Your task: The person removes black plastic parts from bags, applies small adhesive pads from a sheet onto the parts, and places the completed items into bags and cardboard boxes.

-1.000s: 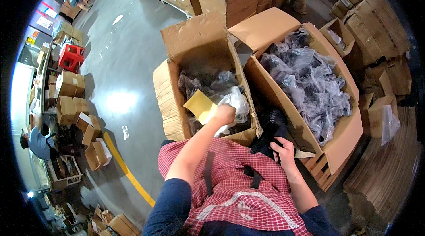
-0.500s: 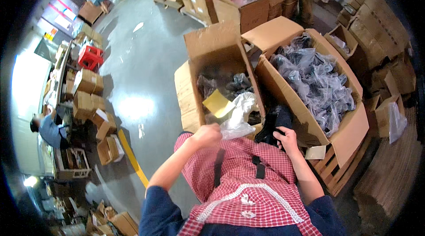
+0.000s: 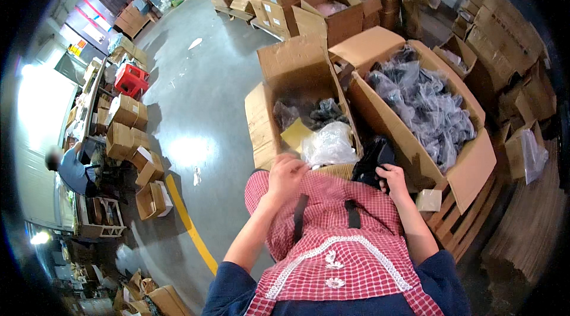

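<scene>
My right hand [image 3: 392, 180] is closed on the edge of a black, soft-looking item [image 3: 378, 156], held between the two cartons; its exact kind is unclear. My left hand [image 3: 287, 175], slightly blurred, is at the near edge of the open carton [image 3: 266, 120] in front of me, with loosely bent fingers apart and nothing visible in them. Just beyond it, a crumpled clear plastic bag [image 3: 331, 144] lies in that carton, beside a yellow sheet [image 3: 295, 134] and several dark plastic-wrapped items [image 3: 326, 113].
At the right, a larger carton [image 3: 386, 132] full of bagged dark items [image 3: 418, 102] sits on a wooden pallet [image 3: 469, 221]. Flattened cardboard [image 3: 525, 215] is stacked farther right. Left are a yellow floor line [image 3: 191, 225], a red stool [image 3: 130, 80] and a seated person [image 3: 74, 170].
The clear plastic bag, earlier stretched toward my left hand, now lies bunched in the carton. My left hand's fingers have spread. My right hand still grips the black item.
</scene>
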Demonstrator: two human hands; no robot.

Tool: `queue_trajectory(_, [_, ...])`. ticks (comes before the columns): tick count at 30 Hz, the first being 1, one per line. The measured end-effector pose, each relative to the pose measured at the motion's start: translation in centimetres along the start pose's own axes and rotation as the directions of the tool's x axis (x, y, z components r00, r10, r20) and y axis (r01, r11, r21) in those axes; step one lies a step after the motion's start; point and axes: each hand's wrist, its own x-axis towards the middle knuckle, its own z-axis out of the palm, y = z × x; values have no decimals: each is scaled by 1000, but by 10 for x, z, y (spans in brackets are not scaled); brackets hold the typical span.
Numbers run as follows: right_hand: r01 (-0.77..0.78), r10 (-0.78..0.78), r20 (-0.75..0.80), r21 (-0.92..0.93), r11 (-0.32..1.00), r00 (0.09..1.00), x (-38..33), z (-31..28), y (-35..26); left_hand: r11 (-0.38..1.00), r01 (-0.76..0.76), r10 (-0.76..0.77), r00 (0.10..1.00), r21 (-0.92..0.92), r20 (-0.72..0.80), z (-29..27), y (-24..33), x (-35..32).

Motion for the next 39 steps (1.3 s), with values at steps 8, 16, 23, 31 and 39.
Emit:
queue_trajectory(8, [-44, -19, 197, 311, 949, 980, -69, 43, -53, 815, 313, -327, 943, -487, 58, -8, 20, 1])
queue_trajectory(16, [-404, -3, 764, 344, 848, 645, -97, 75, -76, 740, 396, -387, 912, -544, 136, -39, 64, 15])
queue_trajectory(23, [-612, 282, 799, 132, 780, 531, -101, 87, -69, 869, 57, -145, 979, -492, -142, -47, 85, 8])
queue_trajectory(31, [-355, 232, 660, 56, 933, 715, -108, 91, -90, 950, -160, 87, 960, -268, -265, -56, 101, 5])
queue_trajectory(39, [-281, 210, 696, -13, 960, 686, -108, 95, -98, 949, -199, 111, 938, -246, -328, -59, 109, 8])
